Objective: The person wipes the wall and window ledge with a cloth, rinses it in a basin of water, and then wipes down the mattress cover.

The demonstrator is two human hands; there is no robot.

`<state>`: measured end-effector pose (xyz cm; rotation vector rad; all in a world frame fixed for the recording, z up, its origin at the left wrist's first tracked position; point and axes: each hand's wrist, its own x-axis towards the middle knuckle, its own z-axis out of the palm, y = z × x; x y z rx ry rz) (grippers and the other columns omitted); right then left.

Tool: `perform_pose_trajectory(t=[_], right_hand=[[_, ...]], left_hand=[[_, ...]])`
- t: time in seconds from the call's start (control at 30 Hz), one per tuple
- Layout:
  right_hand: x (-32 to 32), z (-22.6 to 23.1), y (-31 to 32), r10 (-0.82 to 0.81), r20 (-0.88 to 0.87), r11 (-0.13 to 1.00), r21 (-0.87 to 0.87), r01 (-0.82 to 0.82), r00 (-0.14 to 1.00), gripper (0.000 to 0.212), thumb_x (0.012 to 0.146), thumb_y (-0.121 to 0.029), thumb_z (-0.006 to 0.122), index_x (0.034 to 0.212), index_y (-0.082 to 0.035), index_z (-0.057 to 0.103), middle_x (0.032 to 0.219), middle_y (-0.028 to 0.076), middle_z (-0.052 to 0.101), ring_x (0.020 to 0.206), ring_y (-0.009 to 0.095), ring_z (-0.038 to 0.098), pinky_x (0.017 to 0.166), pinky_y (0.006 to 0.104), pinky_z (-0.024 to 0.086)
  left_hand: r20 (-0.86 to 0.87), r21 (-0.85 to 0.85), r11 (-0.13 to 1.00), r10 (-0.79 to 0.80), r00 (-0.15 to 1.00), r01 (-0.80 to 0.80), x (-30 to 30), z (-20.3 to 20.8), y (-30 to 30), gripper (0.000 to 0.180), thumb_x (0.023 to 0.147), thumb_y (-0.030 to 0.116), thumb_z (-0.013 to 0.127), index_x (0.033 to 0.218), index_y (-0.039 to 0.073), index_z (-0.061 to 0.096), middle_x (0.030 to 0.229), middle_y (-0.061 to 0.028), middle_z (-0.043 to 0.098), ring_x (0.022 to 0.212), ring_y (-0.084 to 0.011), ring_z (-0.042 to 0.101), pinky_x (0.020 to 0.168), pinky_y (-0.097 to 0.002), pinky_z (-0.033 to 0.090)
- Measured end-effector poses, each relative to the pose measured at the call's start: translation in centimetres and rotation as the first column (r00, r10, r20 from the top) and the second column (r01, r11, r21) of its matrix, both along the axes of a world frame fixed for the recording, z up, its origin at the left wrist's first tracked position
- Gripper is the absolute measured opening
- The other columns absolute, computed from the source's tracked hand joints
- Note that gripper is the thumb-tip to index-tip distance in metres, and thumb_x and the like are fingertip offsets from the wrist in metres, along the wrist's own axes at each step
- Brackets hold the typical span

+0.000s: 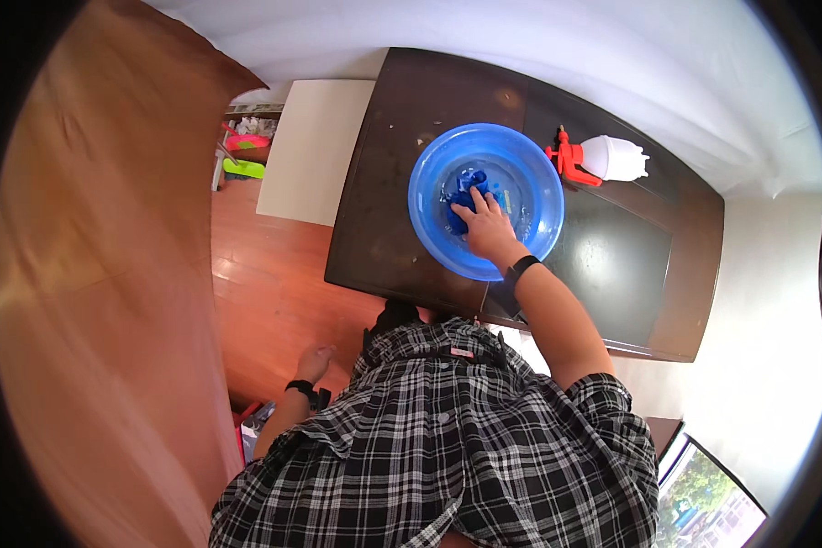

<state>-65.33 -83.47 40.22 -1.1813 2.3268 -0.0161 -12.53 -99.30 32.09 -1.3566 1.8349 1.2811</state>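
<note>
A round blue basin (422,239) with water in it stands on the dark table. In it lies a bunched dark blue cloth-like piece (461,222). My right hand (490,225) reaches in from the lower right, its fingers spread and touching the blue bunch from above. A small pale strip (507,199) shows beside those fingers in the basin. Low at my left side, away from the table, hangs my left hand (313,363); its fingers are mostly hidden beneath it, and no thing shows in it. Both wrists wear black bands.
Right of the basin, a white spray bottle (614,158) with a red pump head lies on the dark table (374,196). A pale board (312,151) borders the table's left side. Brown cloth (119,301) hangs at far left, a white curtain behind. A screen (711,502) stands lower right.
</note>
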Motion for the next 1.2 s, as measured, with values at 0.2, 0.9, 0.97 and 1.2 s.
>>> perform_pose_trajectory(t=[0.2,0.9,0.97,1.2], right_hand=[[-0.6,1.0,-2.1,-0.053,0.041,0.998,0.041,0.052,0.998,0.06,0.09,-0.013,0.074,0.148,-0.024,0.06,0.163,0.015,0.049,0.148,0.041,0.049,0.118,0.0469,0.047],[1.3,1.0,-5.0,-0.28,0.002,0.96,0.027,0.28,0.96,0.114,0.077,-0.035,0.094,0.169,-0.021,0.029,0.167,0.023,0.039,0.145,0.047,0.048,0.117,0.0527,0.048],[0.8,-1.0,-4.2,-0.251,-0.039,0.967,0.023,0.252,0.967,0.107,0.078,-0.034,0.093,0.166,-0.017,0.035,0.162,0.023,0.046,0.141,0.046,0.053,0.112,0.0538,0.052],[0.1,-0.2,-4.2,-0.561,0.828,0.348,0.257,0.902,-0.02,0.053,0.092,-0.029,0.081,0.14,-0.015,0.063,0.124,0.009,0.072,0.106,0.025,0.073,0.1,0.0494,0.058]], left_hand=[[-0.106,-0.043,0.984,0.17,0.98,-0.175,-1.4,-1.2,-4.2,0.054,0.1,0.042,0.071,0.127,-0.004,0.074,0.115,-0.0228,0.079,0.108,-0.0376,0.076,0.093,-0.0446,0.057],[-0.095,0.011,0.979,0.205,0.974,-0.205,-1.6,-2.2,-10.0,0.056,0.098,0.035,0.07,0.138,-0.005,0.068,0.127,-0.0222,0.075,0.115,-0.0305,0.073,0.098,-0.038,0.057],[-0.083,0.042,0.973,0.23,0.97,-0.227,-2.7,-1.7,-10.1,0.057,0.099,0.035,0.07,0.139,-0.005,0.067,0.129,-0.0223,0.074,0.117,-0.0311,0.072,0.099,-0.0383,0.056],[-0.058,0.033,0.981,0.194,0.979,-0.193,-2.5,-2.5,-10.4,0.057,0.099,0.035,0.071,0.14,-0.005,0.066,0.134,-0.0232,0.072,0.123,-0.0339,0.07,0.104,-0.0411,0.056]])
